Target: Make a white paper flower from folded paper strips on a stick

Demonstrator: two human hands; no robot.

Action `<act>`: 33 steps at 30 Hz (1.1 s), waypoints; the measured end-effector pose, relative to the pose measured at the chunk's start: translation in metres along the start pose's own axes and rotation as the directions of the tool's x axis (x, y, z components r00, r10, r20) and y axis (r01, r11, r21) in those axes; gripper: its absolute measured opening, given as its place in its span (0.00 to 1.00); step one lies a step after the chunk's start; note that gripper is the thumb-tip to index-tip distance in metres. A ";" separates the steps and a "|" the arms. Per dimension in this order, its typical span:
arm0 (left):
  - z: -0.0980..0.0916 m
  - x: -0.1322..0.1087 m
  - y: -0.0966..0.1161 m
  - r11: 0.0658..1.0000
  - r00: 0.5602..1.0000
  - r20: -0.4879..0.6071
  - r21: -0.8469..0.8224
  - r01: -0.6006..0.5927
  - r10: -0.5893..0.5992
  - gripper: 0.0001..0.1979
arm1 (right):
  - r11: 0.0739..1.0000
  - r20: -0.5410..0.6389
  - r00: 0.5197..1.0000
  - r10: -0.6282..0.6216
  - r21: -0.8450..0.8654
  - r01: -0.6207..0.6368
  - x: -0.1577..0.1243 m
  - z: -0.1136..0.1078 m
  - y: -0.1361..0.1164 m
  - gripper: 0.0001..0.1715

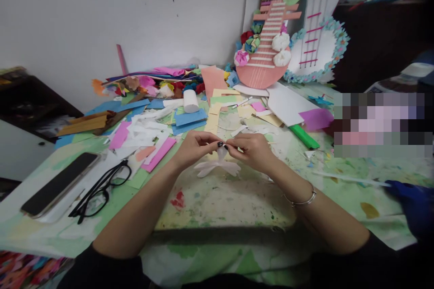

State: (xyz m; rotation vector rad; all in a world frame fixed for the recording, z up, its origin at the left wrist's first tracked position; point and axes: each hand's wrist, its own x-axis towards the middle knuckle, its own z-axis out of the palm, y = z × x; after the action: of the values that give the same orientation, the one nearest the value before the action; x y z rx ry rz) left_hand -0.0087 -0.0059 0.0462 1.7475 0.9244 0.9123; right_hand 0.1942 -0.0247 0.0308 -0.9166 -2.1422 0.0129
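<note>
A white paper flower (219,167) with spread petals hangs point-up between my hands, over the paint-stained work board (224,207). My left hand (200,144) pinches its narrow gathered top between thumb and fingertips. From the other side my right hand (251,149) pinches the same top, its fingertips meeting the left ones. The fingertips partly hide the gathered end. Beyond the hands lie white paper scraps (149,126), blue paper strips (190,119) and a white roll (190,101).
At the left are a phone (61,185) and black-framed glasses (101,189). A green cutter-like tool (304,136) lies to the right. Paper-flower-covered instrument shapes (264,54) stand against the wall. A blue sleeve (410,207) shows at the right edge.
</note>
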 end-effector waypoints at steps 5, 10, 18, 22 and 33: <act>0.007 -0.002 0.008 0.988 0.991 -0.067 0.106 -0.110 0.117 0.11 | 1.000 -0.104 0.995 0.009 -0.009 -0.010 0.001 0.000 -0.004 0.15; 0.005 -0.004 0.009 0.970 0.979 -0.057 0.163 -0.182 0.194 0.08 | 0.998 -0.158 0.987 0.009 -0.053 -0.018 0.002 -0.001 -0.008 0.14; 0.006 -0.007 0.010 0.987 0.990 -0.045 0.094 -0.129 0.134 0.11 | 0.996 -0.144 0.990 -0.006 -0.094 -0.007 0.000 -0.001 -0.010 0.12; 0.007 -0.006 0.007 0.988 0.989 -0.076 0.094 -0.122 0.129 0.10 | 0.993 -0.147 0.989 -0.006 -0.115 -0.011 0.001 -0.001 -0.013 0.13; 0.010 -0.006 0.005 0.992 0.988 -0.100 0.053 -0.115 0.120 0.08 | 0.992 -0.182 0.983 0.007 -0.123 -0.030 0.001 -0.001 -0.016 0.11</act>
State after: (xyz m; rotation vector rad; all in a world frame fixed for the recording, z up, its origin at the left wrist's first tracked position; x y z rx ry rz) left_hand -0.0020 -0.0163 0.0469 1.8250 0.9237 1.0732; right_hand 0.1850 -0.0364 0.0369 -0.9712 -1.9830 -0.1904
